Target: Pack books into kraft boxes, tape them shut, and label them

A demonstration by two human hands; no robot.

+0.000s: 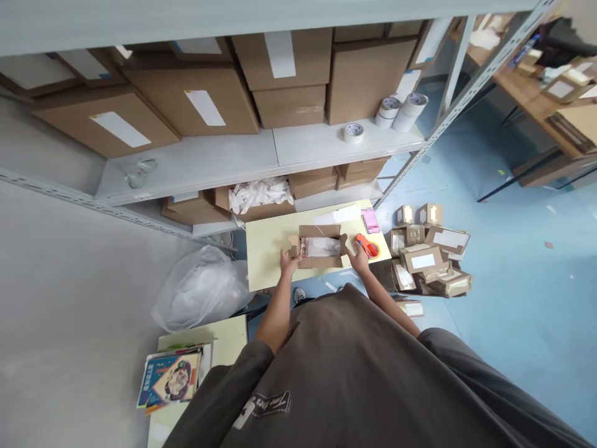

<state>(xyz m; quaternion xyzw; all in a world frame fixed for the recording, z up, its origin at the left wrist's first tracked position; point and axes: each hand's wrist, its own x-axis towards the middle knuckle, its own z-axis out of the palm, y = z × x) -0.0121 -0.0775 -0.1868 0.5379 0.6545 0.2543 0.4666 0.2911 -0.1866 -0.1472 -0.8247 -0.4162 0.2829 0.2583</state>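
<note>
Well left of the open box, and lower, a clear plastic bag bulges with white stuff. The left hand is at the box's left end, fingers against the cardboard by the raised end flap; they show too small to tell whether they pinch it. Its forearm angles forward and slightly inward. The box sits on the bench, flaps spread, with a white item lying inside. The step in hand looks like handling the end flaps of a filled box; the next move seems to call for steady, matched control of both ends with the contents kept below the rim. At the box's right end, the right hand reaches the other flap, forearm slanting inward; its grip cannot be told either. Just right of the box lies an orange tape dispenser.
</note>
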